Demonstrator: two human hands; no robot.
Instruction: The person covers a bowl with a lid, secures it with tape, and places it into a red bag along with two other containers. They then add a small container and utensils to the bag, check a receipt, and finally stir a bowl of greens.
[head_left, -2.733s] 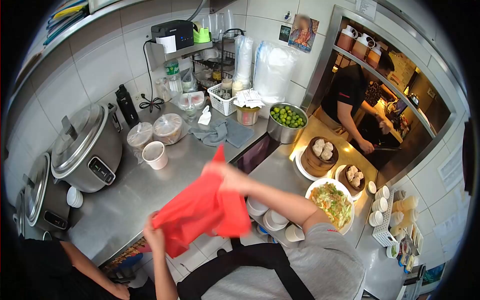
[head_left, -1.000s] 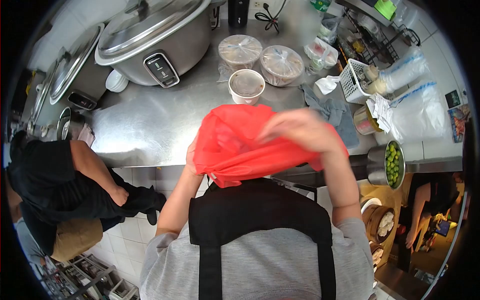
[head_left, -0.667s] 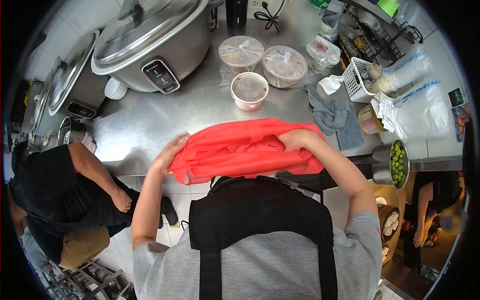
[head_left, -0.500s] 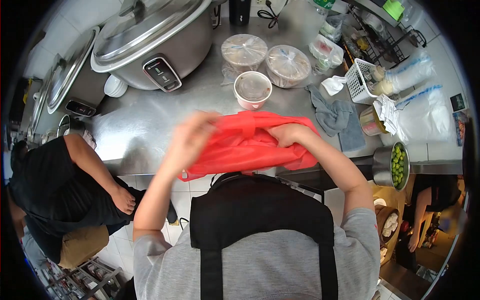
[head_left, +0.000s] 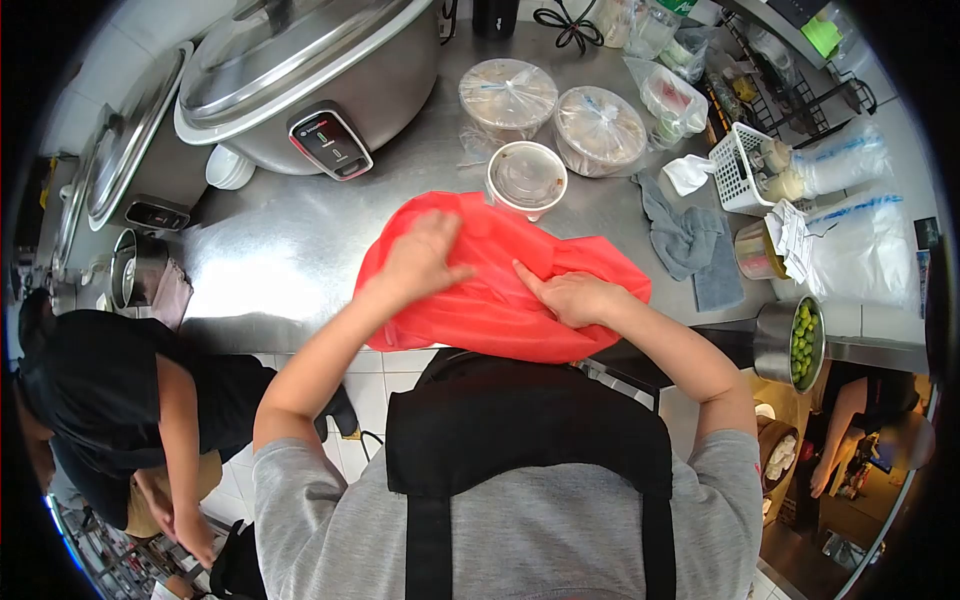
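Note:
A red bag (head_left: 490,325) of thin, crumpled material lies at the front edge of the steel counter (head_left: 240,270). Over its left part is my left hand (head_left: 425,258), fingers spread and slightly blurred, holding nothing. My right hand (head_left: 572,298) rests on the bag's right part with the index finger stretched out and the other fingers curled; whether they pinch the material is hidden. Just behind the bag stands a lidded round tub (head_left: 527,177). Two bowls wrapped in clear plastic, one on the left (head_left: 508,95) and one on the right (head_left: 600,130), stand behind the tub.
Large cookers (head_left: 310,90) stand at the back left beside small white bowls (head_left: 230,168). To the right are a grey cloth (head_left: 685,235), a white basket (head_left: 740,170) and a metal pot of green fruit (head_left: 790,340). One person (head_left: 120,390) is at the left, another (head_left: 850,400) at the far right.
The red bag has been opened out, its left part now spread wider and higher. My left hand moved right onto it; my right index finger has stretched out. The person at left has shifted.

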